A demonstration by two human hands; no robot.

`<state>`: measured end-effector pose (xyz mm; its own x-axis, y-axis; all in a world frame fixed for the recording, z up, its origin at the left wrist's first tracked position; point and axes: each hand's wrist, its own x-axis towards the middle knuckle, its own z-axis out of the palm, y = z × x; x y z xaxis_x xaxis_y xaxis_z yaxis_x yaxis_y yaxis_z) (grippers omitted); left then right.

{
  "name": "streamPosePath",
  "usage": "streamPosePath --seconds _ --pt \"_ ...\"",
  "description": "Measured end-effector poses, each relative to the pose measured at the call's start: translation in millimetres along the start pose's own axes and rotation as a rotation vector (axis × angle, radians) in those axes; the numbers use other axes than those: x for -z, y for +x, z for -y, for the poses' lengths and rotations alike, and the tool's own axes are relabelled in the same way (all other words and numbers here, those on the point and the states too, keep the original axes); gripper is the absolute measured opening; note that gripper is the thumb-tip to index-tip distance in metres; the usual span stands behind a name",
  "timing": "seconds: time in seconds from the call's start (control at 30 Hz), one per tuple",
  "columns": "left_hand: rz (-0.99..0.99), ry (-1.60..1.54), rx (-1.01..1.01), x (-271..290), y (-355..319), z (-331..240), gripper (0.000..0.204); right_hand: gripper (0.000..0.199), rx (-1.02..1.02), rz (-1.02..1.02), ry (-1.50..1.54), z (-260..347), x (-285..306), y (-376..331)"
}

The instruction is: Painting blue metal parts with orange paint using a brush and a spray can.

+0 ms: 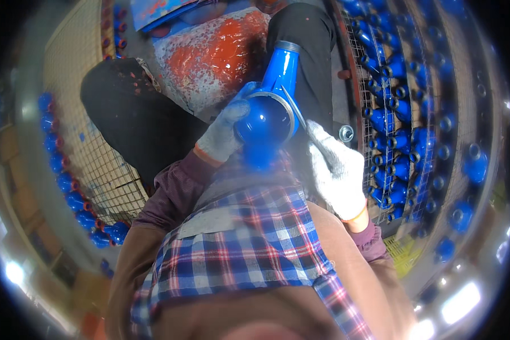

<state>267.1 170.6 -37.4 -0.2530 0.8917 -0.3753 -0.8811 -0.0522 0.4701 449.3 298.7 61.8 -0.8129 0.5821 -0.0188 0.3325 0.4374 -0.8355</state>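
Clearly the left hand point(224, 133) clasps the blue flanged pipe fitting point(272, 99) over the lap, neck pointing up-right; the right hand point(337, 170), just beside, pinches a thin blade point(293, 107) against its rim

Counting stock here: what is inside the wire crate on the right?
The wire crate holds many blue parts in rows. Its lower layers and bottom are hidden beneath them, and the right hand covers one corner.

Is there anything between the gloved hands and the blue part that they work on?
Nothing visible. The left hand grips the blue part directly, and the right hand holds a thin tool whose tip already lies against the part's rim.
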Motion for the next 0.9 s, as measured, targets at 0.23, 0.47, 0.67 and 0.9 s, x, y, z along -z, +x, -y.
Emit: streamPosePath --seconds 0.23,0.47,0.67,0.9 --pt "-0.026 0.015 0.015 1.8 -2.8 3.2 0.067 0.031 0.127 -0.05 -0.196 5.7 2.5 -4.8" --pt "0.015 0.002 0.042 -0.6 -3.5 1.4 0.067 0.033 0.07 -0.015 -0.264 9.4 5.4 -10.9" --pt "-0.035 0.08 0.019 -1.9 -2.7 1.6 0.066 0.036 0.081 -0.051 -0.209 8.9 7.0 -8.6" --pt "-0.031 0.041 0.027 1.1 -2.0 1.1 0.064 0.033 0.1 -0.017 -0.197 14.3 10.0 -6.0"
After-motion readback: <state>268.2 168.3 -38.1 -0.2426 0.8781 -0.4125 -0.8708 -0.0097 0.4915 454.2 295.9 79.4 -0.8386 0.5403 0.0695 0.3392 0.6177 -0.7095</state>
